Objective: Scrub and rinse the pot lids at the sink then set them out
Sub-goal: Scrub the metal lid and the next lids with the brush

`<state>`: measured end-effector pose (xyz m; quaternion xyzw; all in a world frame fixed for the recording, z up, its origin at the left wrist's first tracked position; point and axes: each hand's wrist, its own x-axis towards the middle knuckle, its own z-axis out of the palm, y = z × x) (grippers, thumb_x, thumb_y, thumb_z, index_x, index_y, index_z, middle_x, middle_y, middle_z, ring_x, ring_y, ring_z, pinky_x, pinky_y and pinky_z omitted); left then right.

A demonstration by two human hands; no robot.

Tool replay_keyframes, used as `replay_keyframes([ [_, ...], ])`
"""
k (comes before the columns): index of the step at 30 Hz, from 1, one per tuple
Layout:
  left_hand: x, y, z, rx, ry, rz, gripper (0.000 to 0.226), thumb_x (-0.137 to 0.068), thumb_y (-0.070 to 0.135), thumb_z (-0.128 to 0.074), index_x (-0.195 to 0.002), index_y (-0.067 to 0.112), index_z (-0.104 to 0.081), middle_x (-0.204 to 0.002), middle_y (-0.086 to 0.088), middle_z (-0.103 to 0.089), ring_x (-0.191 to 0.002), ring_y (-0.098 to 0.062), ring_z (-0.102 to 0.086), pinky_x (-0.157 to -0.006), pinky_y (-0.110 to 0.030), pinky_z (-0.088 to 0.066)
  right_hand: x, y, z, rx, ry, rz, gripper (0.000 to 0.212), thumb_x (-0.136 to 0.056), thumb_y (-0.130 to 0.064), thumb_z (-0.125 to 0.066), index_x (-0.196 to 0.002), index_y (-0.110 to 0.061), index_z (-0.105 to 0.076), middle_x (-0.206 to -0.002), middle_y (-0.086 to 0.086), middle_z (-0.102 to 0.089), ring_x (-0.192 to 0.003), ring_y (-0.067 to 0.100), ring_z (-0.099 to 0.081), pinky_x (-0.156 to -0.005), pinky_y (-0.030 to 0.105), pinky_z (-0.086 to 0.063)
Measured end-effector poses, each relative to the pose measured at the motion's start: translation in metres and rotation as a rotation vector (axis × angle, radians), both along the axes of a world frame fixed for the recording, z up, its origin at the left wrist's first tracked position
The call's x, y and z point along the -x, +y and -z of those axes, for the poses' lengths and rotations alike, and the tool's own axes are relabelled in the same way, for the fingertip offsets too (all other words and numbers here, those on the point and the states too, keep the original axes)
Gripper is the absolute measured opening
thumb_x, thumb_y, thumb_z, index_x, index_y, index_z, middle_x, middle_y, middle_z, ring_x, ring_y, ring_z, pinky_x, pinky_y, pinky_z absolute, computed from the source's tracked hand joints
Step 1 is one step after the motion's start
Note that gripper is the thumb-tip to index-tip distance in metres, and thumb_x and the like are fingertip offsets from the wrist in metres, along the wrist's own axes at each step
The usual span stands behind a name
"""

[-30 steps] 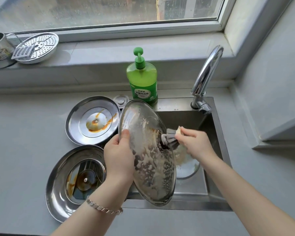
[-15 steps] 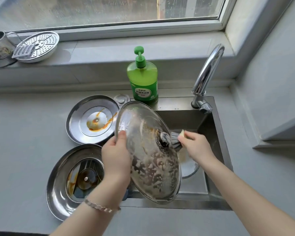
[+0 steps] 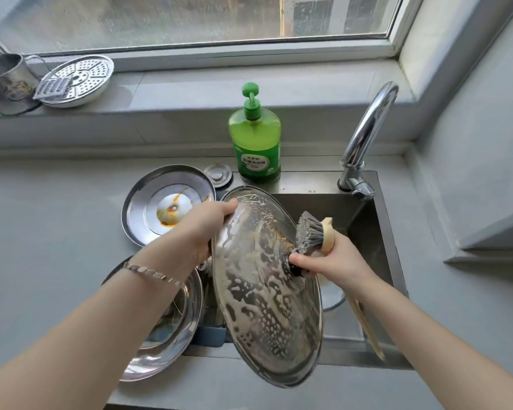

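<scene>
The soapy lid stands tilted on edge over the sink, at its left part, and scrubbing it well likely means steadying the rim while the bristles work round the knob. Left of the sink, the left hand is closed on the lid's upper rim, forearm reaching in low. Over the sink, the right hand is wrapped around the brush, thumb by the knob.

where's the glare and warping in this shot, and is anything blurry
Head view: daylight from the window glints on the faucet and the steel lids; wide-angle distortion bows the sill and stretches both forearms; the soapy lid looks sharp, the window scene hazy.
</scene>
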<state>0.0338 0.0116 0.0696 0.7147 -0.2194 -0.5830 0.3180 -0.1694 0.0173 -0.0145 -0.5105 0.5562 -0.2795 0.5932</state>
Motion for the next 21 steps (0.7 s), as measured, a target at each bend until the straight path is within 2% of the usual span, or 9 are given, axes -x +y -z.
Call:
replay_keyframes([
  [2, -0.003, -0.008, -0.002, 0.016, -0.031, 0.032, 0.038, -0.095, 0.019, -0.053, -0.059, 0.006, -0.049, -0.029, -0.001, -0.048, -0.021, -0.009, -0.043, -0.028, -0.011, -0.033, -0.001, 0.000, -0.002, -0.004, -0.017, -0.051, 0.036, -0.065, -0.009, -0.083, -0.093, -0.008, -0.062, -0.072, -0.004, -0.070, -0.059, 0.004, -0.063, -0.051, 0.019, -0.049],
  [5, -0.008, -0.013, -0.002, -0.024, 0.030, 0.091, 0.032, -0.095, 0.018, -0.051, -0.065, 0.005, -0.053, -0.036, -0.002, -0.054, -0.026, -0.012, -0.050, -0.031, -0.014, -0.039, 0.001, 0.000, -0.006, -0.025, 0.013, -0.101, 0.041, -0.063, -0.012, -0.084, -0.096, -0.009, -0.060, -0.076, -0.001, -0.070, -0.059, 0.008, -0.064, -0.048, 0.025, -0.049],
  [8, -0.010, -0.016, 0.001, -0.058, 0.147, 0.078, 0.031, -0.095, 0.020, -0.048, -0.070, 0.004, -0.056, -0.045, -0.005, -0.060, -0.035, -0.017, -0.058, -0.038, -0.019, -0.047, -0.001, 0.002, -0.006, 0.033, 0.109, 0.033, 0.039, -0.062, -0.019, -0.082, -0.092, -0.018, -0.057, -0.076, -0.004, -0.067, -0.064, 0.007, -0.063, -0.053, 0.028, -0.053],
  [10, -0.005, -0.015, 0.002, -0.015, 0.194, 0.024, 0.031, -0.093, 0.017, -0.049, -0.065, 0.004, -0.055, -0.044, -0.004, -0.060, -0.035, -0.016, -0.057, -0.039, -0.018, -0.048, -0.004, 0.002, -0.005, 0.070, 0.246, 0.146, 0.040, -0.061, -0.027, -0.079, -0.090, -0.025, -0.050, -0.078, -0.007, -0.063, -0.072, 0.005, -0.060, -0.063, 0.029, -0.052],
  [12, 0.003, -0.007, 0.004, 0.062, 0.190, -0.008, 0.024, -0.091, 0.015, -0.051, -0.070, 0.004, -0.058, -0.048, -0.001, -0.062, -0.037, -0.015, -0.058, -0.041, -0.019, -0.049, -0.006, -0.002, -0.003, 0.064, 0.303, 0.220, 0.042, -0.061, -0.031, -0.077, -0.089, -0.026, -0.046, -0.077, -0.007, -0.060, -0.073, 0.006, -0.059, -0.065, 0.026, -0.048],
  [14, 0.012, 0.008, 0.012, 0.133, 0.167, 0.005, 0.020, -0.089, 0.020, -0.054, -0.093, 0.003, -0.063, -0.066, -0.003, -0.071, -0.055, -0.019, -0.068, -0.053, -0.026, -0.053, -0.007, -0.008, -0.001, 0.034, 0.304, 0.280, 0.046, -0.059, -0.033, -0.076, -0.093, -0.023, -0.046, -0.079, -0.006, -0.060, -0.073, 0.009, -0.059, -0.065, 0.026, -0.046],
  [16, 0.020, 0.027, 0.023, 0.142, 0.261, -0.008, 0.032, -0.091, 0.029, -0.052, -0.110, 0.005, -0.063, -0.090, -0.009, -0.074, -0.080, -0.025, -0.072, -0.069, -0.033, -0.054, -0.008, -0.017, 0.001, -0.013, 0.265, 0.353, 0.055, -0.056, -0.034, -0.075, -0.100, -0.014, -0.048, -0.085, 0.000, -0.062, -0.077, 0.015, -0.060, -0.067, 0.031, -0.049],
  [18, 0.027, 0.044, 0.027, 0.131, 0.422, -0.055, 0.038, -0.091, 0.036, -0.048, -0.111, 0.008, -0.064, -0.103, -0.011, -0.072, -0.094, -0.026, -0.069, -0.079, -0.038, -0.051, -0.010, -0.026, 0.001, -0.066, 0.172, 0.399, 0.057, -0.056, -0.032, -0.075, -0.100, -0.006, -0.051, -0.086, 0.006, -0.062, -0.075, 0.020, -0.061, -0.068, 0.035, -0.053],
  [21, 0.031, 0.062, 0.033, 0.197, 0.602, -0.166, 0.045, -0.082, 0.039, -0.049, -0.110, 0.008, -0.066, -0.110, -0.013, -0.070, -0.101, -0.026, -0.067, -0.077, -0.038, -0.055, -0.012, -0.034, -0.001, -0.102, 0.059, 0.384, 0.051, -0.059, -0.027, -0.078, -0.095, -0.007, -0.048, -0.083, 0.012, -0.054, -0.067, 0.020, -0.051, -0.060, 0.034, -0.049],
])
